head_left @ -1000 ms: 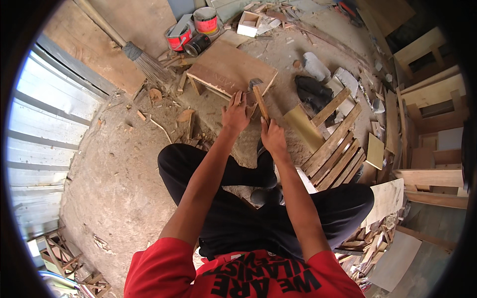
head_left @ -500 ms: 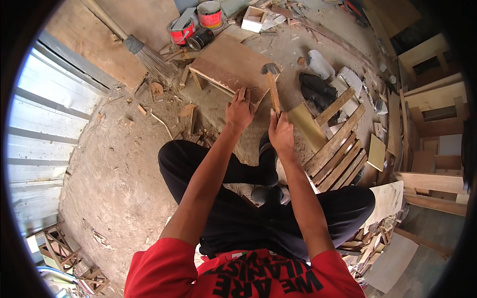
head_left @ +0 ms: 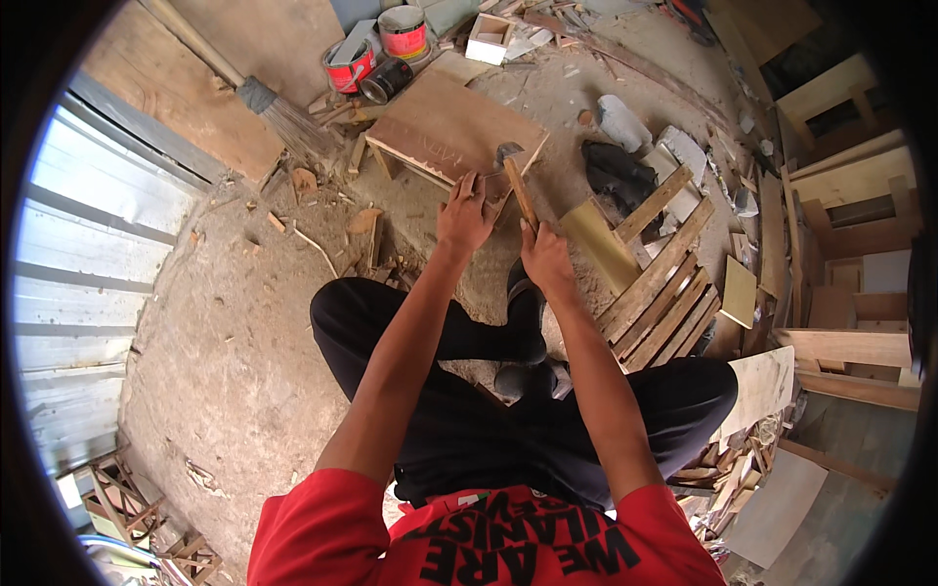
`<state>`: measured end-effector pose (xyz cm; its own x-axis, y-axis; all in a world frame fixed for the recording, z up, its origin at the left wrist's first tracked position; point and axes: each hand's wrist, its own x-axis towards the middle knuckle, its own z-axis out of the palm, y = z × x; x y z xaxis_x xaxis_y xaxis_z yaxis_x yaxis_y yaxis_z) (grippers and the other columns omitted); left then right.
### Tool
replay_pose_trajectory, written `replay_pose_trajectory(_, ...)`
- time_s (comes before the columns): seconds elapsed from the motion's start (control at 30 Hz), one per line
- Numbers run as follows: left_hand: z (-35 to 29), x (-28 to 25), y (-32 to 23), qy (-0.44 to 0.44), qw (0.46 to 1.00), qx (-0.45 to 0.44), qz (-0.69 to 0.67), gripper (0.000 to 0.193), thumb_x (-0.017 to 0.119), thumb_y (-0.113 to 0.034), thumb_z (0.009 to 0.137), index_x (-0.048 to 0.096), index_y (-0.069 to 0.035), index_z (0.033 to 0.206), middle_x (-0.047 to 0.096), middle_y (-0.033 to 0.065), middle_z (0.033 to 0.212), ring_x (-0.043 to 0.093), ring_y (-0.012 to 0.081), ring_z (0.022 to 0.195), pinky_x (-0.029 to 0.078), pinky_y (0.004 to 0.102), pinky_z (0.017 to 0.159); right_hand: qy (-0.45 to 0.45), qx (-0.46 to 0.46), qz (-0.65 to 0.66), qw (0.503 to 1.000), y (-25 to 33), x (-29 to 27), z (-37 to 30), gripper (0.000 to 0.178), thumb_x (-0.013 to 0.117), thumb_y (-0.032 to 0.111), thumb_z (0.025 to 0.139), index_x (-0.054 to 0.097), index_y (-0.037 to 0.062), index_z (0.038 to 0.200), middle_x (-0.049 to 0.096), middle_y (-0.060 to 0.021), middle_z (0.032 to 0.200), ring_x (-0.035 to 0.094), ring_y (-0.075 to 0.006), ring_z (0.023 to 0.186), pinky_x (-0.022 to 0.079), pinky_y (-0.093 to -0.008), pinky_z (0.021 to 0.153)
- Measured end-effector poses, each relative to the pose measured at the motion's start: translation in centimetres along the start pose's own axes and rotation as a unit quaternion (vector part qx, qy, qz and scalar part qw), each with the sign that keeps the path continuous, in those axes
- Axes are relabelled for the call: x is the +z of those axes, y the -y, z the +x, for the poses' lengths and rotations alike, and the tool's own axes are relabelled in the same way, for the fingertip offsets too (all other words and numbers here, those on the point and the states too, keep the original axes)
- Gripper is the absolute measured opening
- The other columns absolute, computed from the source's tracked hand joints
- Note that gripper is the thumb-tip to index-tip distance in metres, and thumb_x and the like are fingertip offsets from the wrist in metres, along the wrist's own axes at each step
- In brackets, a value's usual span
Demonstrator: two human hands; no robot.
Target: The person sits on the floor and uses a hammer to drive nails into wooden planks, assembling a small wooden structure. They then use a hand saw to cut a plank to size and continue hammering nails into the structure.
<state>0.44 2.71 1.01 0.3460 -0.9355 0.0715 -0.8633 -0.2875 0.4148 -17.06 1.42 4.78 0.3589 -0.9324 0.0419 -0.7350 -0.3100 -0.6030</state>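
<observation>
A hammer (head_left: 522,192) with a wooden handle and dark metal head is gripped in my right hand (head_left: 547,259). Its head is over the front right part of a low wooden box (head_left: 440,122) with a brown panel top. My left hand (head_left: 465,220) is at the front edge of that panel, just left of the hammer head. The left fingertips are bent together at the edge; what they pinch, if anything, is too small to make out. The panel's front edge looks rough and chipped.
Red paint cans (head_left: 404,34) and a dark can (head_left: 387,80) stand behind the box. A broom (head_left: 283,112) leans at left. Wooden slats (head_left: 664,303), a black bag (head_left: 618,176) and a yellowish board (head_left: 598,244) lie at right. Wood scraps litter the dirt floor.
The hammer head has moved left and slightly lower over the panel, closer to my left fingers. My right hand has shifted a little left; my left hand has shifted slightly left.
</observation>
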Motion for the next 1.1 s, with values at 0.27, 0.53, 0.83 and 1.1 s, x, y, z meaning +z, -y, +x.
replay_pose_trajectory(0.27, 0.0, 0.1, 0.2, 0.001, 1.0, 0.001, 0.007, 0.054, 0.05, -0.027, 0.097, 0.044, -0.013, 0.149, 0.032, 0.0032, 0.158, 0.033, 0.0255, 0.146, 0.042, 0.059, 0.105, 0.0, 0.0, 0.038, 0.999, 1.0, 0.2, -0.6, 0.037, 0.056, 0.031, 0.101, 0.054, -0.0061, 0.096, 0.063, -0.035, 0.07, 0.065, -0.0527, 0.073, 0.055, -0.0564, 0.059)
replay_pose_trajectory(0.53, -0.1, 0.3, 1.1, -0.012, 1.0, -0.002, -0.016, 0.054, 0.052, -0.025, 0.096, 0.045, -0.013, 0.148, 0.033, 0.0035, 0.158, 0.033, 0.0259, 0.146, 0.043, 0.0593, 0.102, 0.039, 0.026, 0.013, 0.999, 2.8, -0.4, 0.2, 0.038, 0.053, 0.032, 0.101, 0.054, -0.0061, 0.098, 0.064, -0.0354, 0.077, 0.065, -0.0542, 0.077, 0.056, -0.0573, 0.064)
replay_pose_trajectory(0.83, -0.5, 0.5, 0.7, -0.012, 1.0, 0.006, -0.014, 0.054, 0.05, -0.025, 0.096, 0.044, -0.013, 0.149, 0.029, 0.0029, 0.161, 0.033, 0.027, 0.146, 0.042, 0.0582, 0.104, 0.01, 0.044, 0.038, 0.998, 1.0, 0.8, -0.9, 0.037, 0.053, 0.033, 0.101, 0.054, -0.0035, 0.102, 0.064, -0.0359, 0.078, 0.065, -0.0532, 0.08, 0.056, -0.0588, 0.068)
replay_pose_trajectory(1.1, -0.4, 0.2, 0.8, -0.026, 0.999, 0.003, -0.026, 0.054, 0.051, -0.024, 0.094, 0.047, -0.013, 0.147, 0.034, 0.0037, 0.158, 0.033, 0.0269, 0.146, 0.042, 0.0583, 0.104, -0.001, 0.024, 0.038, 0.999, 2.8, 0.1, -1.5, 0.039, 0.053, 0.033, 0.101, 0.053, -0.0057, 0.098, 0.064, -0.0353, 0.078, 0.065, -0.0536, 0.08, 0.055, -0.0583, 0.067)
